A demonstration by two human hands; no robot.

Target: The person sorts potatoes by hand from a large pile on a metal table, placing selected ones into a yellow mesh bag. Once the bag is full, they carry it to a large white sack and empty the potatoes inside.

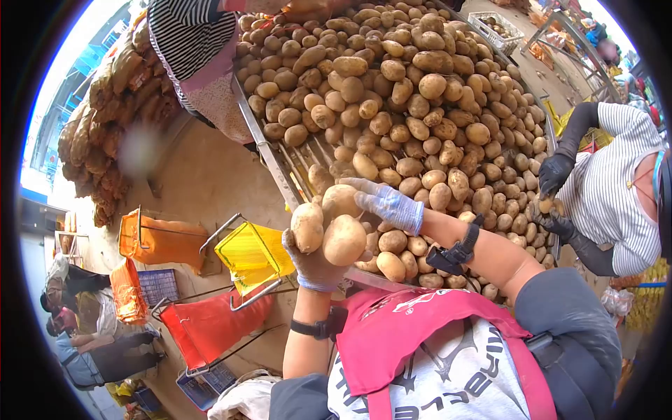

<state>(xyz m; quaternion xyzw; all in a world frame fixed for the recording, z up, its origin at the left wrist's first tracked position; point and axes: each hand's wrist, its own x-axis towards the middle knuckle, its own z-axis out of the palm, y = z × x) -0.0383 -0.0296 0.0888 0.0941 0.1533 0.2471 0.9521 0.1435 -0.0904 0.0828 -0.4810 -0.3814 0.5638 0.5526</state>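
Tan potatoes [327, 234], two stacked, fill the grip of the left hand [313, 266] just off the heaped surface [269, 157], the right hand [388, 204] clasping a third potato [339, 199] above, so any jostle could tip one off beside the yellow sack [255, 255].

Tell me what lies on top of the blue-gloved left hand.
Two round tan potatoes rest on the blue-gloved left hand; the blue-gloved right hand holds a third potato behind them. The left palm beneath is covered.
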